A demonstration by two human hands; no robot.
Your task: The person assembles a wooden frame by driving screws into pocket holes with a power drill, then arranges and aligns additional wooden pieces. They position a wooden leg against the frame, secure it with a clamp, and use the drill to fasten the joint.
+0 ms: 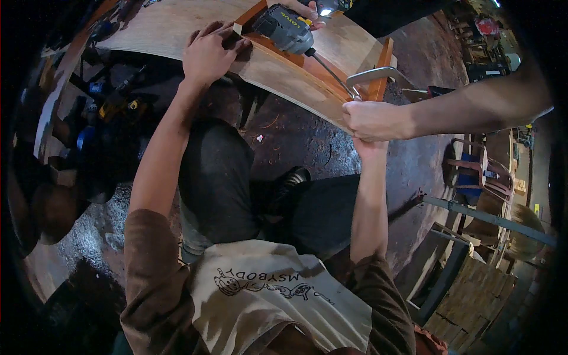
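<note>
My left hand (208,54) rests on a plywood panel (163,28) near its edge, fingers spread beside the end of a reddish-brown wooden frame (296,58). My right hand (371,148) is at the near right corner of this frame, mostly covered by another person's hand (378,120), so its fingers are hidden. That person's other hand (307,9) holds a grey power drill (285,29) with a lit lamp. Its long bit slants down to the corner. A flat metal bar with a dark handle, perhaps a clamp (373,74), lies across the frame's right end.
Below the panel on the left are a yellow-and-black power tool (133,106) and other dark items in shadow. My legs (216,177) are under the panel's edge. On the right stand a pinkish plastic chair (482,168), a metal bar (491,220) and a stack of wood (470,299).
</note>
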